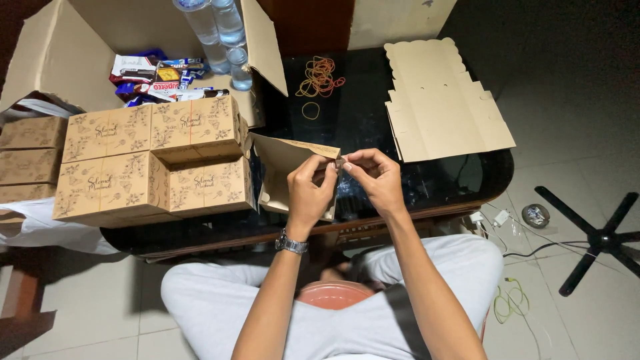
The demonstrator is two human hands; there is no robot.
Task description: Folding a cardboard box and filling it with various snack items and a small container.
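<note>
Here, above the dark tabletop [373, 127], I see both hands [347, 183] pinching the half-folded cardboard box [283, 170] at its right corner, its body stretching leftward, nearer the left hand [310, 190].

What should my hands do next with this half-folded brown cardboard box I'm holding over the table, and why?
Probably press the pinched corner flap into place. Your left hand and right hand both grip the top edge of the half-folded box, which is open and not yet squared, unlike the finished boxes stacked beside it. Whether a tab or slot sits there is too small to tell.
</note>
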